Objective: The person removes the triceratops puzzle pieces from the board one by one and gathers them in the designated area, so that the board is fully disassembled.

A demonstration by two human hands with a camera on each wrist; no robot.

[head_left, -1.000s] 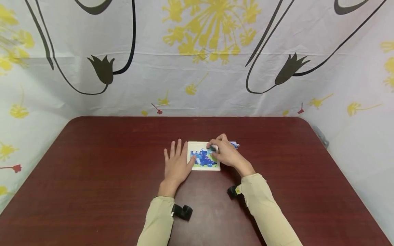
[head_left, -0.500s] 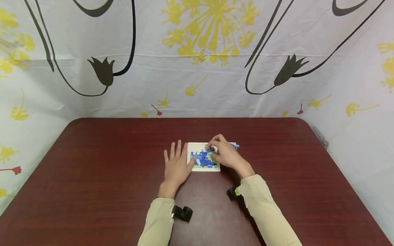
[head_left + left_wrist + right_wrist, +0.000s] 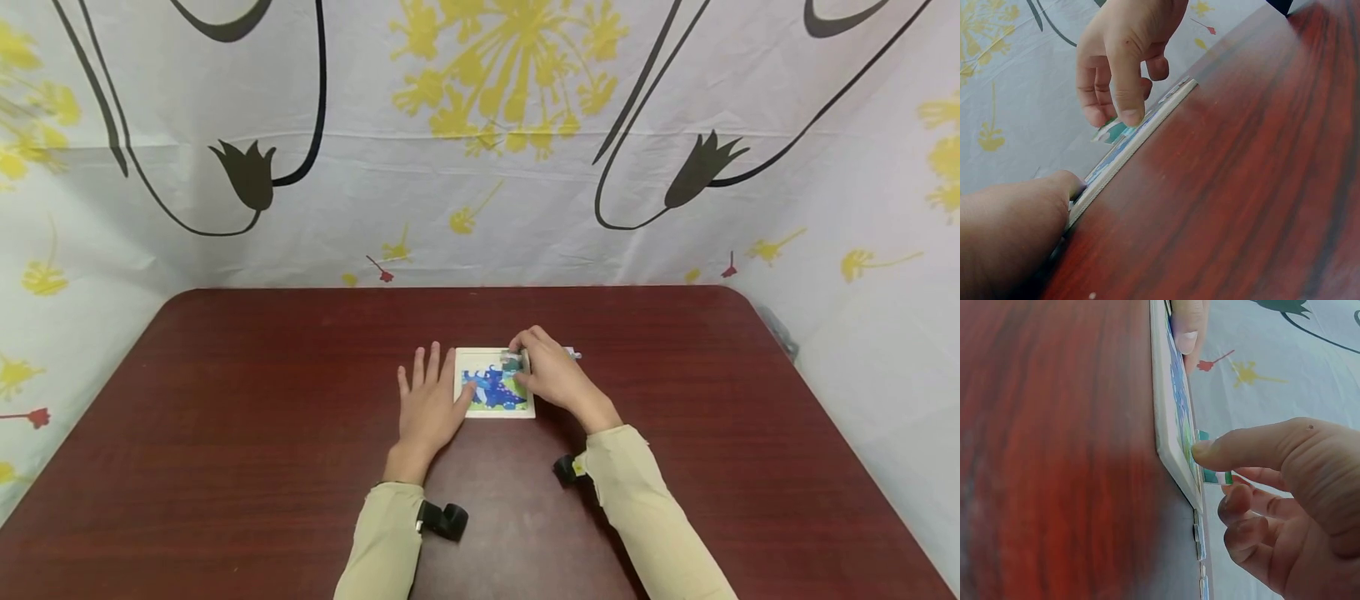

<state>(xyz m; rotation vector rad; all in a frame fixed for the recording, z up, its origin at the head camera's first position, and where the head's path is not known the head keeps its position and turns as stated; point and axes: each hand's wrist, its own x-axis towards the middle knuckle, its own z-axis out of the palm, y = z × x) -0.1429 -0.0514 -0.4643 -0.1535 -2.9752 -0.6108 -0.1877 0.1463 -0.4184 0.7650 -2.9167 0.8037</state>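
A small jigsaw puzzle (image 3: 495,388) with a blue picture lies in a cream frame on the table. My left hand (image 3: 429,408) rests spread beside its left side, thumb over the frame's edge. Over the puzzle's upper right corner, my right hand (image 3: 557,377) pinches a green puzzle piece (image 3: 512,362) between thumb and fingers. In the left wrist view the puzzle piece (image 3: 1110,132) stands tilted under the right fingertips. The right wrist view shows the puzzle piece (image 3: 1216,477) behind the right thumb, which is right at the puzzle's surface.
Loose puzzle pieces (image 3: 574,353) lie just past the right hand, mostly hidden by it; the right wrist view shows pieces (image 3: 1200,542) beyond the frame's corner. The dark red table (image 3: 262,433) ends at a patterned white cloth (image 3: 360,200).
The right fingers have shifted slightly back and right, showing more of the green puzzle piece and covering more of the loose pieces. The left hand stays in place on the frame.
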